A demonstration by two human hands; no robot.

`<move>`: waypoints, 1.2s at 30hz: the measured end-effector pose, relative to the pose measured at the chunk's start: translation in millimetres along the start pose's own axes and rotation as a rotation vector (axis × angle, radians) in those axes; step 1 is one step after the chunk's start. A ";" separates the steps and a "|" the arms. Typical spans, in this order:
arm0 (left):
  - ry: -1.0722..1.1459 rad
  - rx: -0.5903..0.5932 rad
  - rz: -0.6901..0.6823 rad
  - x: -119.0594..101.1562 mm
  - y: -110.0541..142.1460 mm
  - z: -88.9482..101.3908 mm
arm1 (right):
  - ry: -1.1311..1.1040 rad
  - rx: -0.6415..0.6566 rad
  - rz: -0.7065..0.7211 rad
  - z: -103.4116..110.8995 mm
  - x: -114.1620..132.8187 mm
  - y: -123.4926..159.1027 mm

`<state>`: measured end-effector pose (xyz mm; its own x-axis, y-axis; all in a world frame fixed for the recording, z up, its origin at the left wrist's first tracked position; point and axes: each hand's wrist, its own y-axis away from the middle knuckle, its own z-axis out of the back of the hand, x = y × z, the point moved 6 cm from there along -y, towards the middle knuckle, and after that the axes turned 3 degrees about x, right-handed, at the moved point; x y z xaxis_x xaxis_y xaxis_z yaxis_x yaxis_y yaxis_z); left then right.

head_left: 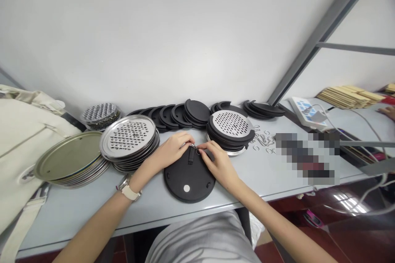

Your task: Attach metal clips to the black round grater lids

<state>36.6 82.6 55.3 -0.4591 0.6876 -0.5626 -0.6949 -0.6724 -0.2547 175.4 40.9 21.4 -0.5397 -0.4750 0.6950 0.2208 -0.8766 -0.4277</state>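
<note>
A round black disc [189, 177] with a white dot near its front lies flat on the grey table [92, 205] in front of me. Both hands meet at its far edge, where a short strap and a small metal ring [194, 146] sit. My left hand [171, 149] pinches the ring from the left. My right hand [217, 160] pinches it from the right, resting on the disc. A watch with a pale band is on my left wrist.
Left: a stack of perforated steel discs [129, 141], plain metal trays [69, 159], a cream bag [21, 139]. Behind: a row of black discs [182, 115], a black stack topped by a grater disc [231, 128]. Loose rings [263, 139], a power strip [307, 111], wood strips [348, 94] right.
</note>
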 end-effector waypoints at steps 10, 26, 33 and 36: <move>-0.087 0.015 0.014 5.8 1.8 -1.6 | -0.010 0.008 -0.011 -2.3 -2.5 -0.6; -0.220 -0.001 -0.025 8.4 2.4 -8.5 | -0.001 -0.018 0.010 -4.3 -2.6 -1.7; -0.220 0.021 -0.049 8.9 3.1 -12.9 | 0.068 0.018 0.011 -6.2 -0.7 -2.0; -0.199 0.035 -0.057 9.0 2.7 -13.1 | 0.131 0.036 0.029 -8.5 -0.5 -1.6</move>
<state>37.8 83.4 39.2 -0.5166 0.7671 -0.3804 -0.7401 -0.6235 -0.2521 168.4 43.2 16.8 -0.6340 -0.4877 0.6001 0.2655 -0.8662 -0.4234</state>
